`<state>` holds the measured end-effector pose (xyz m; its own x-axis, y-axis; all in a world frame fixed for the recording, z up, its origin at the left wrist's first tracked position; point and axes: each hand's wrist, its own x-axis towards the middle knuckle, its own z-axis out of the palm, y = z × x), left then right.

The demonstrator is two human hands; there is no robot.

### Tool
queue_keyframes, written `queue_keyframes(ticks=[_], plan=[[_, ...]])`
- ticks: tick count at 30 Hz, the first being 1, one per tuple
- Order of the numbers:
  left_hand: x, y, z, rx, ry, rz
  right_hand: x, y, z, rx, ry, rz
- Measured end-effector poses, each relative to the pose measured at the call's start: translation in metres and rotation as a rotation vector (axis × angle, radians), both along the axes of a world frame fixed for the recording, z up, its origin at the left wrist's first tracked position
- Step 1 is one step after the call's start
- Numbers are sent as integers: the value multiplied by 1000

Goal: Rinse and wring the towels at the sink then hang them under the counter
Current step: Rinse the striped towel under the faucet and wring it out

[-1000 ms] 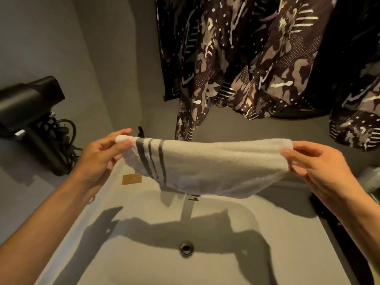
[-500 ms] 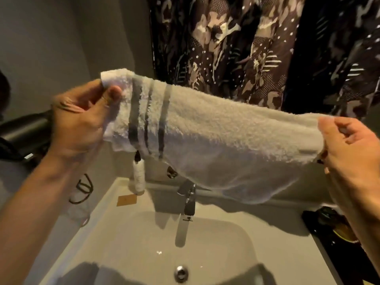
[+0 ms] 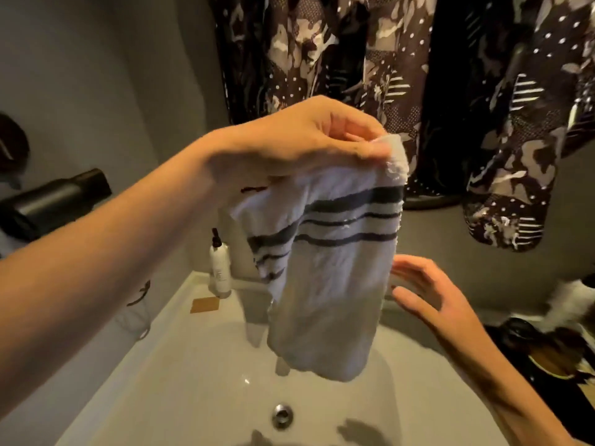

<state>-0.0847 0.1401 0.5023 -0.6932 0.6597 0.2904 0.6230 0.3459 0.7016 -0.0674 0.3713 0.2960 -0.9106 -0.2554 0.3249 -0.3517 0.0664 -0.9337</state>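
A white towel (image 3: 328, 284) with dark grey stripes hangs straight down over the white sink (image 3: 199, 375). My left hand (image 3: 299, 140) pinches its top corner, high at the centre of the view. My right hand (image 3: 425, 294) is beside the towel's lower right edge, fingers spread, holding nothing. The towel hides the tap behind it. The round metal drain (image 3: 282, 415) shows at the bottom of the basin.
A small white bottle with a black pump (image 3: 220, 268) stands at the sink's back left corner, by a brown soap bar (image 3: 204, 305). A black hair dryer (image 3: 54, 201) hangs on the left wall. Patterned dark garments (image 3: 370, 75) hang behind. Dark items (image 3: 547, 352) lie at right.
The towel was stretched flat between both hands. My right hand has let go and dropped lower; my left hand has moved right and the towel now dangles from it.
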Motion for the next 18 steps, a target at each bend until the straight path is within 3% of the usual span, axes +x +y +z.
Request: queue_keyframes(ticks=[3, 8, 11, 14, 16, 18], plan=[[-17, 15, -15, -1, -148, 99, 7, -31, 17, -111, -139, 331], [-61, -19, -121, -118, -190, 659, 7, -66, -27, -259, -466, 212], [-35, -32, -225, 173, -293, 1028, 19, -67, -50, -371, -686, 80], [43, -13, -319, 474, -756, 1189, 41, -47, -65, -593, -954, 67], [92, 15, -361, 616, -1126, 1083, 60, -30, -67, -709, -1026, 109], [119, 45, -377, 772, -1294, 938, 81, -13, -64, -778, -1008, 147]])
